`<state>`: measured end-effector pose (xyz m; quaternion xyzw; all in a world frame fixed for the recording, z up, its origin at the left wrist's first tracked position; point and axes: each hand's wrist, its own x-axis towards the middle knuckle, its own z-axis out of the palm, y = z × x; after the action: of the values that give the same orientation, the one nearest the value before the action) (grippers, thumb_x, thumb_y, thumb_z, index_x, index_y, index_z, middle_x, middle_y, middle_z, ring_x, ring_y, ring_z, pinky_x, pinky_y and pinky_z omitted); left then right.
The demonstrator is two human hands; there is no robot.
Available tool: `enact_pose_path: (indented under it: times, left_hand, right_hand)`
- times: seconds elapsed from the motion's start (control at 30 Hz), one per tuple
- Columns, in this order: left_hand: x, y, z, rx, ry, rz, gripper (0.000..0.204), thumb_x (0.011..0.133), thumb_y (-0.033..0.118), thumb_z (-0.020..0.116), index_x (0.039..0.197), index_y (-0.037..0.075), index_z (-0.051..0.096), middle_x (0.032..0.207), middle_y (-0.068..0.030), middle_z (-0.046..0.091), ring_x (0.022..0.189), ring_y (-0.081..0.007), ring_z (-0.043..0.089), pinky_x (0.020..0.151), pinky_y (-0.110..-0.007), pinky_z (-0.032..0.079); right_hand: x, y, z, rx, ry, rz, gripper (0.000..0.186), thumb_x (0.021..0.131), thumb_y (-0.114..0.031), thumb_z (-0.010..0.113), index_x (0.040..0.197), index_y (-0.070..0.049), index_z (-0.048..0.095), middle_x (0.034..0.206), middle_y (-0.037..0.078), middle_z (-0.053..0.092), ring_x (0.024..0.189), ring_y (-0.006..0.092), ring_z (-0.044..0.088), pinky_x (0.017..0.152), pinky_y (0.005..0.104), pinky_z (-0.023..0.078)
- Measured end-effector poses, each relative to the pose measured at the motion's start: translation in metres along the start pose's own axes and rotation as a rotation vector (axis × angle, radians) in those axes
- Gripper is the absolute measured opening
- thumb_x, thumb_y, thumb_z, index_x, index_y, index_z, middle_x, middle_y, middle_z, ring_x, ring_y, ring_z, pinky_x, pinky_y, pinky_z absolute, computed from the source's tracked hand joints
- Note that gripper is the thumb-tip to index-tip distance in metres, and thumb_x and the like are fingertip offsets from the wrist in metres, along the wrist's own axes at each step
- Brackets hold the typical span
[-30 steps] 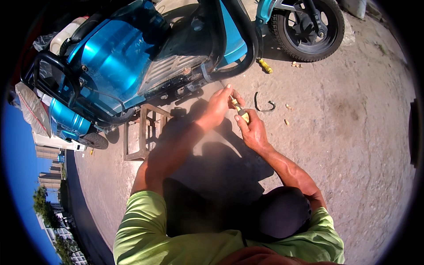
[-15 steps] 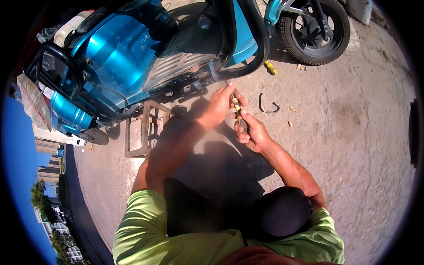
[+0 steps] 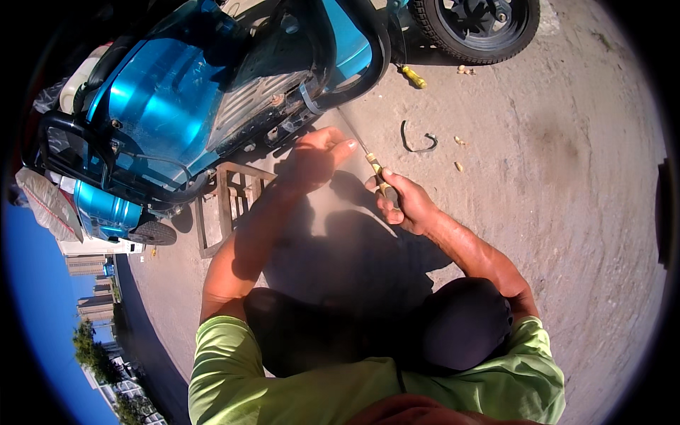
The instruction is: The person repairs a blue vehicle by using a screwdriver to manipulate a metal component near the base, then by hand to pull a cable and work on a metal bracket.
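My right hand (image 3: 411, 204) is wrapped round the yellow-and-dark handle of a screwdriver (image 3: 375, 164). Its thin metal shaft points up and left, with the tip near the lower edge of a blue scooter (image 3: 152, 85). Beside that shaft, under the scooter's footboard (image 3: 255, 106), is my left hand (image 3: 317, 154). Its thumb and forefinger are pressed together, apart from the handle; whatever they pinch, if anything, is too small to make out. A clear tie-like band (image 3: 309, 98) circles the scooter's black tube just beyond the screwdriver's tip.
Left of my arms stands a rusty metal frame (image 3: 225, 195). On the ground ahead lie a second, yellow-handled screwdriver (image 3: 414, 76), a curved black strip (image 3: 418, 145) and several small pale bits (image 3: 458, 166). The scooter's front wheel (image 3: 482, 28) is at the far right.
My left hand has come off the screwdriver and moved left, uncovering the shaft. My right hand still grips the handle. The whole view has shifted a little, with the scooter now higher and further left.
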<state>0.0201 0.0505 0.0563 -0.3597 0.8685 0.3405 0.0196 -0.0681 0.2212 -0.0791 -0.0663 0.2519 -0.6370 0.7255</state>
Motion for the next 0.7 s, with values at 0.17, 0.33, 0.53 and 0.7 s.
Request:
enact_pose_path:
  times: [0.17,0.33,0.53,0.7]
  left_hand:
    - [-0.014,0.020,-0.046,0.013,0.401,0.332,0.028,0.089,0.022,0.073,0.108,0.002,0.067,0.099,-0.0078,0.070,0.092,-0.0158,0.064,0.087,-0.030,0.051]
    - [0.025,0.015,-0.055,0.829,0.439,0.430,0.083,0.072,0.027,0.088,0.139,0.002,0.047,0.140,-0.0210,0.047,0.129,-0.0360,0.047,0.109,-0.045,0.040]
    - [0.054,0.010,-0.040,1.112,0.399,0.450,0.096,0.065,0.028,0.091,0.139,-0.005,0.040,0.136,-0.0250,0.046,0.126,-0.0422,0.043,0.106,-0.048,0.039]
    - [0.062,0.008,-0.034,1.167,0.431,0.464,0.091,0.063,0.025,0.090,0.135,-0.004,0.041,0.128,-0.0257,0.048,0.120,-0.0423,0.045,0.103,-0.049,0.039]
  right_hand:
    - [0.000,0.000,-0.005,-0.015,-0.039,-0.023,0.045,0.105,-0.044,0.040,0.114,-0.004,0.056,0.071,0.001,0.052,0.046,0.0056,0.038,0.042,0.0199,0.030]
    - [0.002,-0.002,-0.011,0.000,-0.040,-0.072,0.038,0.104,-0.040,0.044,0.115,-0.006,0.057,0.076,0.000,0.052,0.054,0.0065,0.042,0.048,0.0224,0.035]
    - [0.012,-0.001,-0.019,0.071,-0.076,-0.084,0.032,0.104,-0.040,0.045,0.109,-0.012,0.059,0.074,-0.003,0.052,0.060,0.0079,0.047,0.051,0.0231,0.038]
    - [0.043,0.023,-0.031,0.165,-0.194,-0.057,0.030,0.103,-0.032,0.047,0.114,-0.008,0.063,0.082,0.000,0.057,0.068,0.0080,0.052,0.058,0.0240,0.043]
